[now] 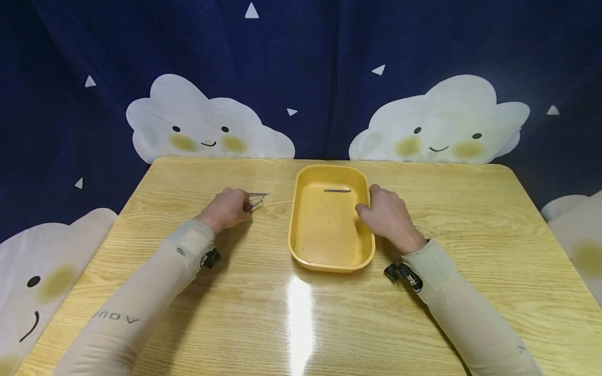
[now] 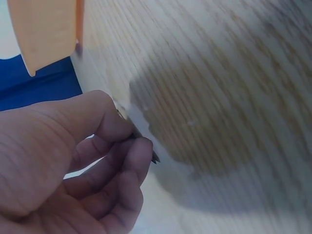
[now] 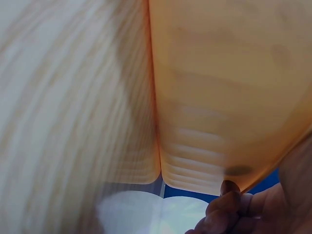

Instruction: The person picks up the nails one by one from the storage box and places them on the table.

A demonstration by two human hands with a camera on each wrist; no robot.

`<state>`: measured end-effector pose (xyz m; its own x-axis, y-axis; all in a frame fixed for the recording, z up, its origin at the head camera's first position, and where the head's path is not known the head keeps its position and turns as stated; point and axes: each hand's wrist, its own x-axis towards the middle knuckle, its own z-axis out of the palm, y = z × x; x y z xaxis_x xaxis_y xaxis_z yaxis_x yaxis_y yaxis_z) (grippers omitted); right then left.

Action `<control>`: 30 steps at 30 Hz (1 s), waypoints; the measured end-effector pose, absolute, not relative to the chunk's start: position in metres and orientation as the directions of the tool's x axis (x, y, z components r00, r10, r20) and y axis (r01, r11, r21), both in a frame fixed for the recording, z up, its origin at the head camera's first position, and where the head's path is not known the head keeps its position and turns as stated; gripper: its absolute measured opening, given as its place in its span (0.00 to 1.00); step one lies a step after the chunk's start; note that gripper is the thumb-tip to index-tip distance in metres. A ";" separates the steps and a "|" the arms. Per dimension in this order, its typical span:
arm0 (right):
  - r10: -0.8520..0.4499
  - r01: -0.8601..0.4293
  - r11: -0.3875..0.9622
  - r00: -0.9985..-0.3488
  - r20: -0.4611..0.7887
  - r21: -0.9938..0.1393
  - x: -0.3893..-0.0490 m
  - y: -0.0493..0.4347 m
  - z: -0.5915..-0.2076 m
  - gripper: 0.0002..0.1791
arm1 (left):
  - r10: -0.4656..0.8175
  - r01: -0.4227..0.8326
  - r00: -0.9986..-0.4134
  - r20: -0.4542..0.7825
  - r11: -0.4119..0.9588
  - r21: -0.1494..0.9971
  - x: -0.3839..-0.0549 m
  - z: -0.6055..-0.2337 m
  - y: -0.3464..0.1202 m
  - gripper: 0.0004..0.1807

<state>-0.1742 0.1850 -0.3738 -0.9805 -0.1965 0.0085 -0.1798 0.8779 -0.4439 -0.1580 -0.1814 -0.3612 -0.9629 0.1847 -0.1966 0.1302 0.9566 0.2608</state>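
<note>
My left hand pinches several thin metal nails between thumb and fingertips, left of the yellow plastic tray. They fan out to the right from the fingers in the head view. Dark pointed nail tips poke past the fingertips in the left wrist view, low over the wooden surface. My right hand grips the tray's right rim, thumb inside and fingers outside. Toward the tray's far end, slim nails lie crosswise on its floor.
The wooden table extends on both sides of the tray and in front of it. Behind its far edge hangs a dark blue curtain with smiling clouds. Dark camera mounts are strapped to both wrists.
</note>
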 end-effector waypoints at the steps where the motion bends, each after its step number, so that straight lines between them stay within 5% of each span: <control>1: -0.196 -0.180 0.877 -0.981 0.011 -0.445 -0.174 0.185 -0.374 0.17 | 0.186 0.132 -0.962 -0.198 0.956 0.261 -0.157 -0.361 -0.182 0.04; 30: -0.196 -0.182 0.876 -0.981 0.015 -0.447 -0.175 0.186 -0.375 0.16 | 0.203 0.150 -0.956 -0.213 0.958 0.244 -0.157 -0.365 -0.189 0.07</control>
<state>-0.1750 0.1858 -0.3751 -0.9806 -0.1955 0.0155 -0.1817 0.8757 -0.4474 -0.1573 -0.1885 -0.3652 -0.9556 0.2034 -0.2131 0.1496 0.9583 0.2436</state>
